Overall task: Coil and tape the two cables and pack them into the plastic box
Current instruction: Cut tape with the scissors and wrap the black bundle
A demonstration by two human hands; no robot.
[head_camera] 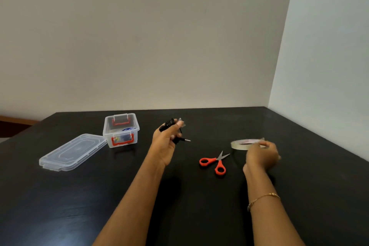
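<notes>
Coiled cable in my left hand

My left hand [166, 142], raised palm-up, grips the coiled black cable [171, 126]; my right hand [261, 156] holds the tape roll [242, 144].

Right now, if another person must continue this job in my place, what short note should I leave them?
Left hand: grips a coiled black cable, raised above the table, with a small piece of tape at the fingertips.
Right hand: at the tape roll; it is blurred, so the grip is unclear.
Scissors lie between the hands.
Box stands open, its lid lying beside it; something blue is already inside.
Done: black cable coiled.
Left: tape this coil, put it in the box, close the lid.
</notes>
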